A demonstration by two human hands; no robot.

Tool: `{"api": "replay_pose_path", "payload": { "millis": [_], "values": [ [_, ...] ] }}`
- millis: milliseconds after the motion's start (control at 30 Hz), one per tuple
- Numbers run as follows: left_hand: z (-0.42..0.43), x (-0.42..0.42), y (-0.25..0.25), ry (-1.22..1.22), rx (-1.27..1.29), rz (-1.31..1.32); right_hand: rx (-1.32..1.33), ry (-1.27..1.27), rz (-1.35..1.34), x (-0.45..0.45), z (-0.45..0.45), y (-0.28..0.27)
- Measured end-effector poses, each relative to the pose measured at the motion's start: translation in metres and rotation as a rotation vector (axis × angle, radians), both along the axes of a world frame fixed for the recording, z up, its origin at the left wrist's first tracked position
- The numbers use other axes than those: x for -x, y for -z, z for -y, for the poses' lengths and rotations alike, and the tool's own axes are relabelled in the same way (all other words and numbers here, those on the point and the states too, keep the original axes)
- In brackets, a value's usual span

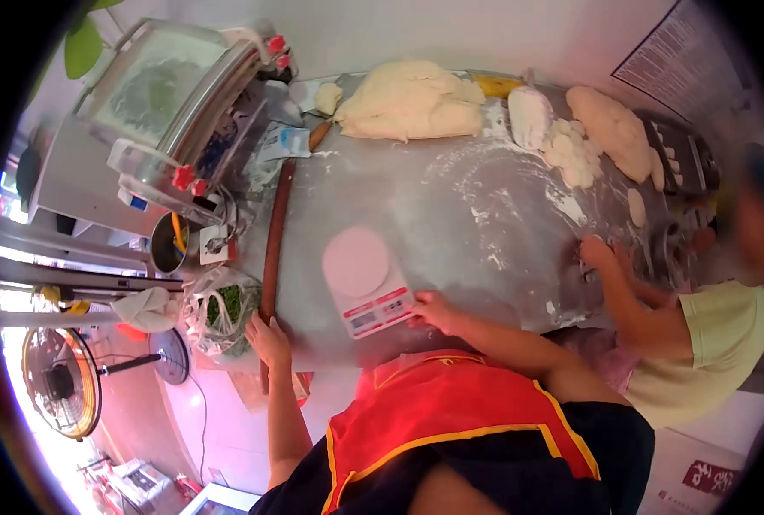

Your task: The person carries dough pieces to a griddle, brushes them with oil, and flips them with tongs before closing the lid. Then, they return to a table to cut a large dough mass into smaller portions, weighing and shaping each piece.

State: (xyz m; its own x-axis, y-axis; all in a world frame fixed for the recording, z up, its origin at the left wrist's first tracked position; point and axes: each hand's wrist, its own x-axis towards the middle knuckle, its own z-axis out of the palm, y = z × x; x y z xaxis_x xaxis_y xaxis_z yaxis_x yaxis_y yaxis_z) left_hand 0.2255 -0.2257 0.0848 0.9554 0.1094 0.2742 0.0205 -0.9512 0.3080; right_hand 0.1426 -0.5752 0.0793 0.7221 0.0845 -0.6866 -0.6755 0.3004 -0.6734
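Observation:
A pink kitchen scale (pixel 366 287) with a round platform lies on the floured metal worktop in front of me. My right hand (pixel 436 312) grips the scale's right edge beside its buttons. A long dark wooden rolling pin (pixel 276 236) runs lengthwise along the worktop's left side. Over its near end lies my left hand (pixel 269 343), fingers stretched forward. Just left of that hand sits a clear plastic bag of chopped greens (pixel 224 306). Nothing rests on the scale's platform.
A big mound of dough (pixel 412 101) lies at the back, with more dough (pixel 609 129) and small dough pieces (pixel 573 154) at the right. A dough machine (pixel 172 99) stands back left, a fan (pixel 60 382) further left. A co-worker's hands (pixel 600 255) work at the right.

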Motion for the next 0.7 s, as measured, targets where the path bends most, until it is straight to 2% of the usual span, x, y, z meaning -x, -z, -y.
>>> {"api": "replay_pose_path", "payload": {
  "millis": [33, 100, 167, 233, 267, 300, 367, 433, 533, 633, 700],
  "values": [
    [0.009, -0.001, -0.008, -0.003, -0.018, 0.057, 0.125, -0.160, 0.028, -0.006, -0.003, -0.010],
    [0.043, -0.009, -0.037, 0.148, 0.078, 0.107, 0.373, -0.476, 0.073, -0.026, 0.006, -0.032],
    [0.091, -0.015, -0.051, 0.298, 0.231, 0.112, 0.615, -0.496, 0.399, -0.043, 0.044, -0.030],
    [0.150, -0.019, -0.061, 0.397, 0.303, 0.008, 0.913, -0.087, 0.624, -0.067, 0.099, -0.026],
    [0.181, -0.021, -0.062, 0.466, 0.362, -0.047, 0.912, -0.047, 0.551, -0.086, 0.138, -0.039],
    [0.208, -0.022, -0.054, 0.531, 0.382, -0.096, 0.724, 0.153, 0.285, -0.104, 0.173, -0.050],
    [0.263, -0.026, -0.042, 0.624, 0.309, -0.113, 0.936, 0.142, 0.350, -0.132, 0.246, -0.066],
    [0.304, -0.046, -0.020, 0.649, 0.211, -0.062, 1.083, 0.292, 0.474, -0.167, 0.311, -0.041],
    [0.338, -0.067, 0.011, 0.568, 0.148, -0.063, 1.383, 0.243, 0.594, -0.215, 0.354, -0.066],
    [0.354, -0.074, 0.014, 0.479, 0.045, -0.160, 1.615, 0.083, 0.715, -0.272, 0.387, -0.058],
    [0.358, -0.076, 0.010, 0.457, -0.011, -0.209, 1.844, -0.098, 0.688, -0.314, 0.408, -0.040]
  ]
}}
